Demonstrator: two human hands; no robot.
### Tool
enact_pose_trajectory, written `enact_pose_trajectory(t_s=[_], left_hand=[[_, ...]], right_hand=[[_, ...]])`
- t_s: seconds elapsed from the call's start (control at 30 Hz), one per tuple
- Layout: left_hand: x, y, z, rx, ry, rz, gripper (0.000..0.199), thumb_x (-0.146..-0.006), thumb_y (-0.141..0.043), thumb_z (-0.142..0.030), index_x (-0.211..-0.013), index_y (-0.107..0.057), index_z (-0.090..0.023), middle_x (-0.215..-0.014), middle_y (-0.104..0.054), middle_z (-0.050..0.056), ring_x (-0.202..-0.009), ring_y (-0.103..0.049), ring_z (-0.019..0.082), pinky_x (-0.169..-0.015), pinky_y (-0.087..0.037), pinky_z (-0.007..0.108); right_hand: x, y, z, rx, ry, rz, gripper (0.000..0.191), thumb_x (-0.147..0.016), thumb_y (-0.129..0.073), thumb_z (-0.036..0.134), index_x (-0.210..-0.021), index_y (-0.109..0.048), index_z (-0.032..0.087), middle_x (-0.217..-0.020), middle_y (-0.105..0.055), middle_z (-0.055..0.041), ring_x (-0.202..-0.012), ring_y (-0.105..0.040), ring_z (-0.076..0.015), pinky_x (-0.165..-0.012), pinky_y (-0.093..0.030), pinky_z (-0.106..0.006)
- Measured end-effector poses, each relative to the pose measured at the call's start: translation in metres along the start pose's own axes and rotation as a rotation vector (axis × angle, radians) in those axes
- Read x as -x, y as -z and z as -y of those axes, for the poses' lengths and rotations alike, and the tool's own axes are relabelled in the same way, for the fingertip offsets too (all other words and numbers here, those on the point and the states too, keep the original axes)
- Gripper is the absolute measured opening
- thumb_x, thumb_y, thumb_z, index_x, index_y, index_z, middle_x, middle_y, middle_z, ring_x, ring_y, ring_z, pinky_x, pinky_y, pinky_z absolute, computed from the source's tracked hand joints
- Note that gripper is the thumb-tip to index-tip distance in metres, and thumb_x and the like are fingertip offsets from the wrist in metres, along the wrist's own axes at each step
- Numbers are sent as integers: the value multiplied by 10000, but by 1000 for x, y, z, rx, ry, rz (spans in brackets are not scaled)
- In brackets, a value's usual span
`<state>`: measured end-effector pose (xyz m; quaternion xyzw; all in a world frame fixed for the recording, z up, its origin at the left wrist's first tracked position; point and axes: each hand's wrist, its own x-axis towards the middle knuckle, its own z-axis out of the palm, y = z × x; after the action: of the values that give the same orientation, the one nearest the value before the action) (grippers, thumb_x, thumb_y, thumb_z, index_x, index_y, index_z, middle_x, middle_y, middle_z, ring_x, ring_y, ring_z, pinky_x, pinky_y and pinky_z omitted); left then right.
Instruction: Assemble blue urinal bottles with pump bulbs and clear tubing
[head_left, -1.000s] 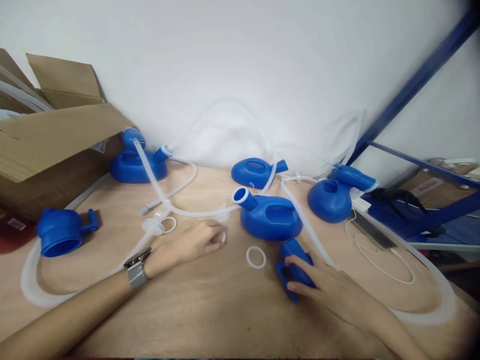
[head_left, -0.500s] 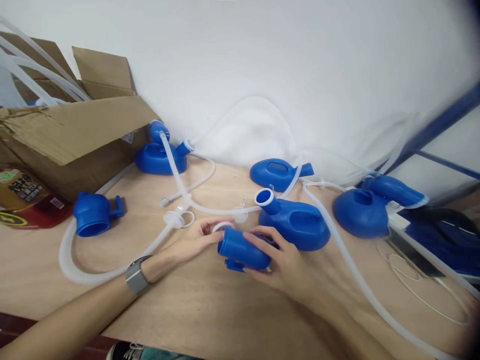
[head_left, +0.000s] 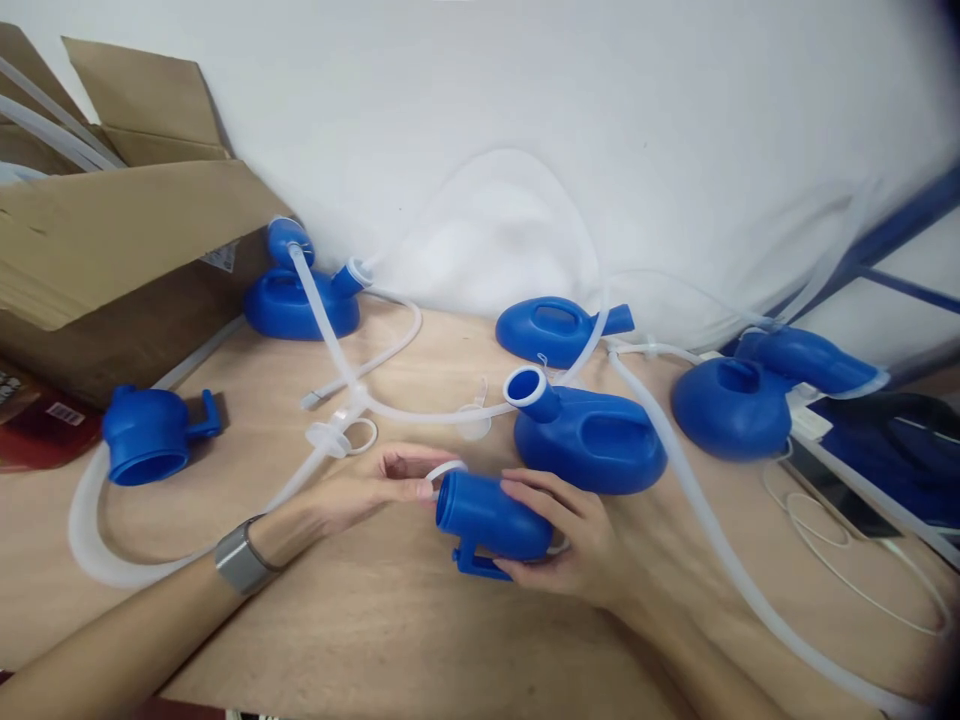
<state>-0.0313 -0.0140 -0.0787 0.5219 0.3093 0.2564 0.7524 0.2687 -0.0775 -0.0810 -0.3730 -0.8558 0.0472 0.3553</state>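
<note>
In my right hand (head_left: 559, 535) is a blue plastic urinal head (head_left: 495, 515), a short tube with a wide round mouth facing left and a small handle underneath. My left hand (head_left: 386, 485) pinches a white ring (head_left: 446, 470) close beside that mouth; whether the two touch I cannot tell. Just behind stands a blue urinal bottle (head_left: 589, 440), its neck tilted up to the left with a white ring around its opening. A similar blue head (head_left: 150, 430) lies at the left, mouth toward me.
An open cardboard box (head_left: 127, 230) stands at the left, a red container (head_left: 37, 425) before it. More blue bottles (head_left: 304, 305) line the wall. A white hose (head_left: 697, 510) curves along the right. A flanged white connector (head_left: 330, 438) and a phone (head_left: 844, 490) lie on the table.
The camera view has shifted, moving the box left. The blue head has moved slightly down and right with my right hand, and my left hand with the ring now sits left of its mouth.
</note>
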Motion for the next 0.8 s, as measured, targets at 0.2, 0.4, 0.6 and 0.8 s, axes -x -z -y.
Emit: enact_pose_trajectory(t_s=[0.2, 0.4, 0.6, 0.8], left_hand=[[0, 2, 1, -189, 13, 27, 726, -675, -990, -302, -1345, -716, -249, -1145, -787, 64, -1069, -732, 255, -950, -594, 415], [-2, -5, 2, -283, -59, -96, 678, -623, -1007, -262, -1232, -711, -221, -1044, -790, 30, -1011, -731, 237, -987, -589, 435], [0, -9, 5, -278, -82, -99, 705, -631, -1011, -276, -1255, -691, -206, -1090, -804, 54, -1062, -745, 259, -1041, -577, 476], [3, -13, 7, -311, -91, -115, 696, -613, -1027, -322, -1230, -723, -221, -1161, -796, 62, -1104, -736, 275, -1052, -585, 486]], right_hand=[[4, -2, 2, 8, 22, 20, 636, -810, -808, 464, -1393, -669, 251, -1276, -777, -138, -1039, -811, -278, -857, -687, -370], [4, -8, 1, -1, -41, -67, 629, -800, -813, 409, -1387, -660, 244, -1241, -776, -130, -1045, -802, -283, -868, -687, -385], [9, -10, -3, -20, -15, 2, 626, -820, -810, 428, -1403, -670, 251, -1294, -754, -144, -1093, -790, -286, -924, -677, -403], [11, -13, -2, -122, -26, -12, 683, -797, -840, 405, -1437, -653, 254, -1277, -749, -148, -1068, -792, -286, -910, -675, -398]])
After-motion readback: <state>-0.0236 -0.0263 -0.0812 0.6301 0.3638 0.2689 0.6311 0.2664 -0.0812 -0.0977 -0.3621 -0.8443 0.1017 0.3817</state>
